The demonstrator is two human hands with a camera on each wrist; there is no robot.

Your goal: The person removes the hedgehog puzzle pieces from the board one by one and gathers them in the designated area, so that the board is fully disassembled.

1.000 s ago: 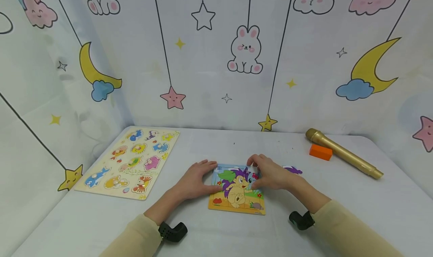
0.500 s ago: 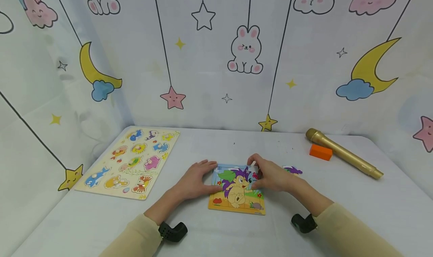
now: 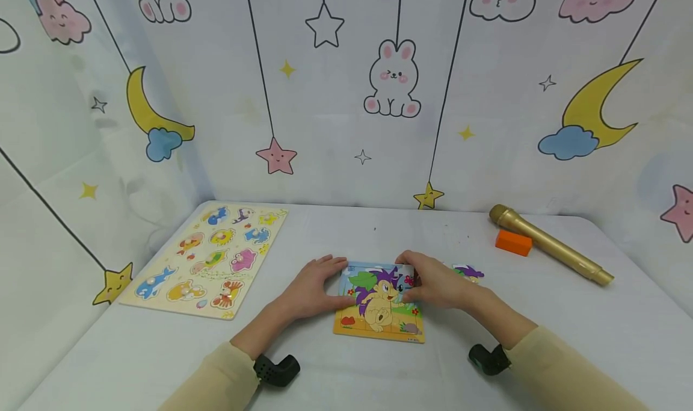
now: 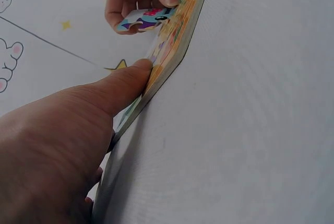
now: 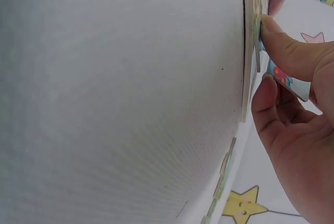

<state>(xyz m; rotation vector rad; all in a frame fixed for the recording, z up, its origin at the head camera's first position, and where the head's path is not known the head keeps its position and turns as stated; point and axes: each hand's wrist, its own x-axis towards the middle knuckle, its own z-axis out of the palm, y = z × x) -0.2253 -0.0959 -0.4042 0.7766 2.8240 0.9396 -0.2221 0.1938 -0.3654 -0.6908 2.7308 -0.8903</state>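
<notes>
1. A white backdrop (image 3: 325, 110) printed with rabbits, moons, clouds and stars rises behind the table's far edge.
2. The white-covered table (image 3: 379, 375) carries everything else.
3. A cream board (image 3: 216, 263) with colourful animal figures lies flat along the table's left edge, reaching the far left corner.
4. The hedgehog puzzle (image 3: 379, 315) lies near the middle of the table, well in from the left and right edges – its frame bluish along the top, orange along the bottom.
5. The left hand (image 3: 314, 290) rests on the puzzle's left side, fingers relaxed, thumb extended over the top face.
6. The right hand (image 3: 435, 281) is at the puzzle's upper right, pinching a piece between thumb and fingers.
7. A gold microphone (image 3: 552, 247) slants near the table's far right corner.
8. An orange block (image 3: 513, 243) sits close against the microphone's left side.
9. A purple-patterned piece (image 3: 468, 271) lies right of the puzzle, partly hidden by the right hand.
10. The pinched blue piece (image 4: 151, 16), with pink and purple markings, is tilted against the puzzle – whether seated, I cannot tell.
</notes>
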